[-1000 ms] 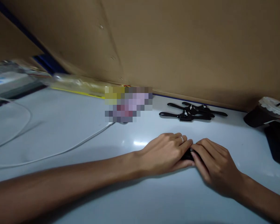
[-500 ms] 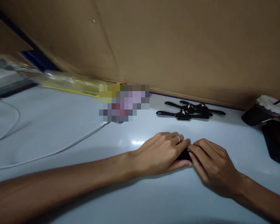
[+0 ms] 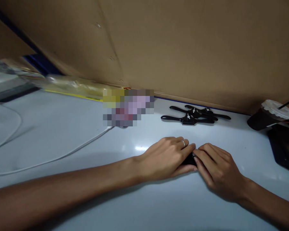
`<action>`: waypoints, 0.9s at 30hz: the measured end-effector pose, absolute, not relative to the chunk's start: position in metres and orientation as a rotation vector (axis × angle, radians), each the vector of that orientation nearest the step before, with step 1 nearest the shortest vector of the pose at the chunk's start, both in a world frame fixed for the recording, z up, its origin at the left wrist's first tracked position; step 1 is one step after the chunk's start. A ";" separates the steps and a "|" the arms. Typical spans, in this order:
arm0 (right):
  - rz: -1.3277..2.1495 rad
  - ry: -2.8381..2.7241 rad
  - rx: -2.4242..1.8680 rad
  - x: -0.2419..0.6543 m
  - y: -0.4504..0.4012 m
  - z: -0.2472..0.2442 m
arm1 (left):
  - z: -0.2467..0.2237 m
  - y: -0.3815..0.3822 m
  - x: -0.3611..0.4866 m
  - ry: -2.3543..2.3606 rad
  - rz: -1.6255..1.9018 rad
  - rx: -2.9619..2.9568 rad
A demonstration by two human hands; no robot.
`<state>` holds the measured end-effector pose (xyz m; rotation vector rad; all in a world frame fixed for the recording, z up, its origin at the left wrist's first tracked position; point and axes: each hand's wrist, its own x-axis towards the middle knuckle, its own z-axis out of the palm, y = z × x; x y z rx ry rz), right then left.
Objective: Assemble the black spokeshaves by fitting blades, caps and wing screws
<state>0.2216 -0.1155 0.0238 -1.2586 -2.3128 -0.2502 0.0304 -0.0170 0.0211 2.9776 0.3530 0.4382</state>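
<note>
Close together over the white table, my two hands work on one black spokeshave (image 3: 189,159), mostly covered by fingers. My left hand (image 3: 167,157), with a ring on one finger, is closed around its left side. The fingertips of my right hand (image 3: 216,168) pinch at a small silvery part near its middle, against the left fingertips. Beyond my hands lies a group of three black spokeshaves (image 3: 188,120), overlapping, with silver screws at their centres and handles out to the sides.
A lidded cup of dark drink (image 3: 258,120) with a straw stands at right, beside a dark object (image 3: 282,149). A white cable (image 3: 69,155) runs from a pixelated item (image 3: 134,104). Behind rises a cardboard wall (image 3: 182,48), with clear plastic wrapping (image 3: 79,85) along its foot.
The view has shifted very slightly. Both hands keep the same hold on the spokeshave, with no clear movement of the fingers.
</note>
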 end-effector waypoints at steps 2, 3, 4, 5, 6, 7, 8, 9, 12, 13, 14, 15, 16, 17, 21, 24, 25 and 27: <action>-0.242 -2.312 -1.262 0.222 -0.116 0.023 | 0.021 -0.017 0.030 0.353 0.443 2.979; -0.238 -2.311 -1.263 0.222 -0.116 0.023 | 0.021 -0.017 0.030 0.353 0.448 2.979; -0.237 -2.310 -1.263 0.222 -0.116 0.023 | 0.021 -0.017 0.030 0.350 0.456 2.980; -0.239 -2.312 -1.265 0.221 -0.117 0.022 | 0.022 -0.017 0.030 0.347 0.461 2.980; -0.243 -2.312 -1.265 0.221 -0.117 0.022 | 0.022 -0.017 0.030 0.345 0.466 2.980; -0.247 -2.311 -1.266 0.221 -0.117 0.022 | 0.022 -0.017 0.030 0.344 0.470 2.980; -0.251 -2.311 -1.265 0.221 -0.117 0.022 | 0.022 -0.017 0.030 0.342 0.473 2.982; -0.252 -2.308 -1.263 0.221 -0.116 0.023 | 0.022 -0.017 0.031 0.343 0.472 2.984; -0.255 -2.302 -1.253 0.221 -0.116 0.023 | 0.022 -0.017 0.031 0.347 0.465 2.989; -0.255 -2.304 -1.253 0.221 -0.115 0.023 | 0.022 -0.017 0.031 0.350 0.458 2.988; -0.257 -2.305 -1.251 0.221 -0.115 0.023 | 0.021 -0.017 0.031 0.353 0.452 2.985; -0.256 -2.306 -1.249 0.221 -0.115 0.023 | 0.021 -0.017 0.031 0.355 0.449 2.982; -0.253 -2.306 -1.247 0.222 -0.115 0.022 | 0.021 -0.017 0.031 0.354 0.450 2.981; -0.249 -2.305 -1.243 0.222 -0.115 0.022 | 0.021 -0.017 0.031 0.352 0.454 2.979; -0.267 -2.298 -1.228 0.221 -0.115 0.023 | 0.021 -0.016 0.031 0.349 0.465 2.979; -0.311 -2.289 -1.190 0.221 -0.114 0.026 | 0.021 -0.016 0.031 0.354 0.429 3.006; -0.321 -2.287 -1.187 0.220 -0.114 0.027 | 0.021 -0.016 0.031 0.355 0.414 3.018; -0.329 -2.293 -1.188 0.220 -0.114 0.028 | 0.021 -0.017 0.031 0.358 0.393 3.035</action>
